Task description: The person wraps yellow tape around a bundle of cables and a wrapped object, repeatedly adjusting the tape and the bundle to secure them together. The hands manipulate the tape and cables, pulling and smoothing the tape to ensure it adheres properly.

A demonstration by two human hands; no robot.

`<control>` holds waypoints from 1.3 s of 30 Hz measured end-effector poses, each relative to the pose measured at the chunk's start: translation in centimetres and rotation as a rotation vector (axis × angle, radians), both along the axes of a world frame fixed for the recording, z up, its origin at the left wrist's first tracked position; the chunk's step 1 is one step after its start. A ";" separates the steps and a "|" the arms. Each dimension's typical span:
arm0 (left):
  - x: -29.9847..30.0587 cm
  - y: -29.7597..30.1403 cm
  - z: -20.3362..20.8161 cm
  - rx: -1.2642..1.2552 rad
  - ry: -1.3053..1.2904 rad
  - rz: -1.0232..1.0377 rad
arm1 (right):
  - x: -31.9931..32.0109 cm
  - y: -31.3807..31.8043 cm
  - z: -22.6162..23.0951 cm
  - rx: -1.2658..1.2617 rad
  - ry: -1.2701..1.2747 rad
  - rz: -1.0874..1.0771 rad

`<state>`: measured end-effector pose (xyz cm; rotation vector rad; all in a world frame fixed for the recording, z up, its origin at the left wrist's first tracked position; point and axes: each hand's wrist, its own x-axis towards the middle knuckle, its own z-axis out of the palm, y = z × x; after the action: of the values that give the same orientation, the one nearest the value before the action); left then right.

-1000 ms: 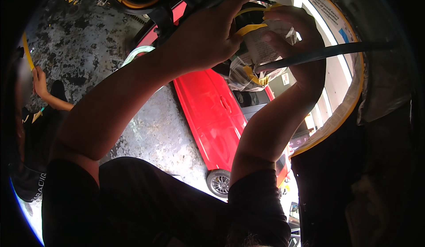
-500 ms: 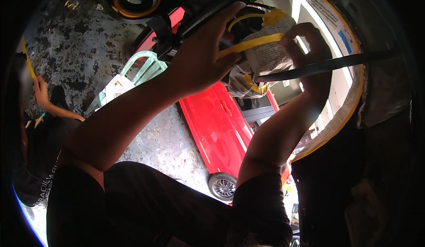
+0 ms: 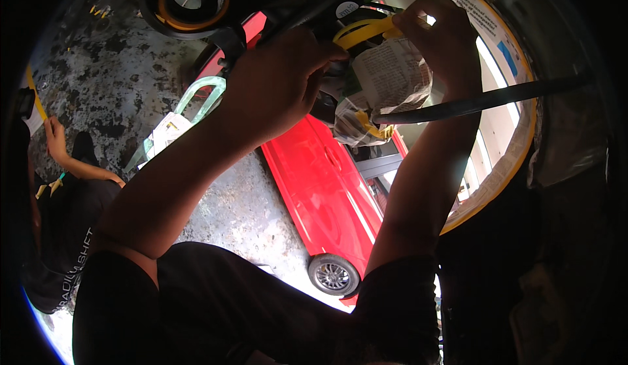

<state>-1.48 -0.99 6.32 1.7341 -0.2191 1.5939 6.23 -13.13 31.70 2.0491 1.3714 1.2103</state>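
My right hand (image 3: pixel 441 38) is raised at the upper right, thumb and finger pinched on a strip of yellow masking tape (image 3: pixel 363 33). The strip runs leftward over a bundle wrapped in printed newspaper (image 3: pixel 389 74). My left hand (image 3: pixel 278 77) is beside the bundle's left side, its fingers curled and pressed together. The strip's left end lies just above those fingertips. Whatever they hold is hidden in shadow. More yellow tape (image 3: pixel 366 121) shows on the bundle's lower part. A black bar (image 3: pixel 477 102) crosses in front of my right forearm.
An opening edged with newspaper and tape (image 3: pixel 526 136) curves round on the right. Below stands a red car (image 3: pixel 317 182). A pale green plastic chair (image 3: pixel 206 97) stands on the stained floor (image 3: pixel 98 110). At far left, another person's hand (image 3: pixel 55 139) touches a yellow strip.
My right hand has moved up and slightly left with the tape. My left hand's fingers, spread along a dark bar before, have drawn together lower down.
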 end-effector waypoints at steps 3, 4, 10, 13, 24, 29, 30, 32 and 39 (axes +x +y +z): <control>-0.5 0.6 0.7 0.018 0.021 0.132 | 0.0 1.0 -0.3 -0.022 -0.146 -0.129; -0.3 0.8 0.9 0.014 0.007 0.167 | 0.2 1.1 -0.5 -0.011 -0.184 -0.147; 0.4 1.7 1.9 0.056 -0.010 0.258 | 0.6 1.2 -1.2 -0.042 -0.307 -0.108; 0.5 2.1 2.4 0.066 -0.025 0.275 | 0.3 1.4 -1.6 -0.023 -0.331 -0.154; 1.1 2.1 2.1 0.096 -0.095 0.354 | -2.9 2.8 -3.3 0.126 -0.116 -0.061; 1.2 1.8 2.5 0.127 -0.080 0.351 | 1.4 0.3 -0.4 -0.130 -0.235 0.031; 1.2 1.8 2.4 0.133 -0.079 0.364 | 1.7 0.3 -0.3 -0.144 -0.206 0.018; 1.4 1.8 2.4 0.145 -0.078 0.388 | 1.9 0.2 -0.2 -0.172 -0.150 -0.012; 1.5 2.0 2.0 0.175 -0.139 0.452 | -2.1 2.0 -2.9 0.035 -0.100 0.098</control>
<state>0.02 1.04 8.29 1.9009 -0.0321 2.0766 4.12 -11.14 28.82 1.9365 1.4266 1.3678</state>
